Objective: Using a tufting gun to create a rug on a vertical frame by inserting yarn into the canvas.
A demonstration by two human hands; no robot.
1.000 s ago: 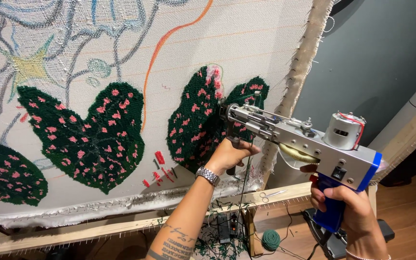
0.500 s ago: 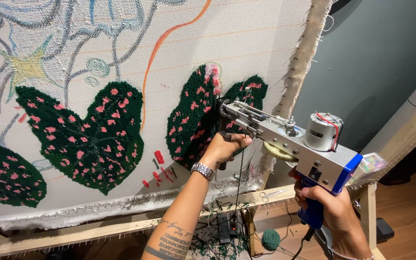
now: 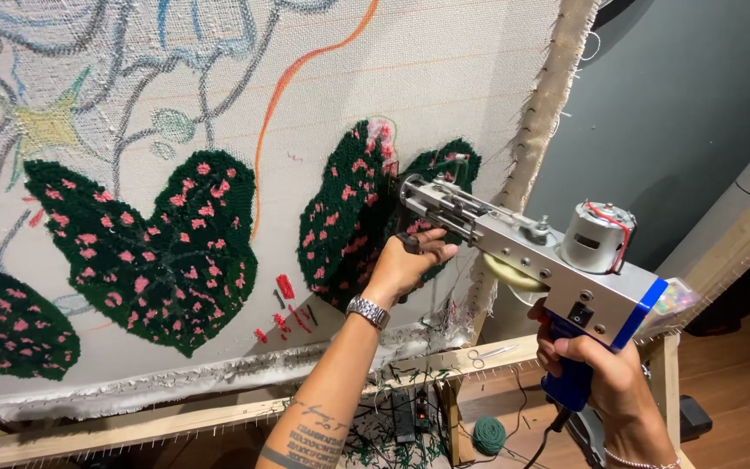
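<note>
— Changed since the earlier frames?
— Hardly shifted: tufting gun (image 3: 549,252) a touch higher at the motor end, nose at the same spot on the cloth. Both hands placed much as before.

— Nearest the camera?
— Right hand (image 3: 596,369), fingers clamped round the blue grip, thin bracelet (image 3: 631,459) at the wrist. Further in, left hand (image 3: 405,265), fingers curled shut round the gun's front handle, close against the cloth; wristwatch (image 3: 368,310) just behind.

— Position of the gun?
— Held level between both hands, nose pressed to the right-hand leaf (image 3: 340,226) near the cloth's right edge.

— Progress, judging by the cloth?
— Large leaf (image 3: 149,252) fully tufted in dark green with pink flecks; another partly in view at far left. Right-hand leaf mostly filled — pale pink patch at its tip, right lobe hidden behind the gun. Left to do, apparently: yellow star flower (image 3: 49,130), orange curve (image 3: 305,69) and grey-blue stems, all drawn outlines only. Well under half of the visible backing cloth (image 3: 444,78) covered.

— Surroundings and obstructions?
— Wooden frame (image 3: 175,417) below, scissors (image 3: 488,353) lying on its rail, green yarn ball (image 3: 490,434) on the floor amid yarn scraps. Loose red strands stuck on the cloth between the leaves. Frame's spiked edge close beside the working spot. Grey wall (image 3: 687,104) beyond.
</note>
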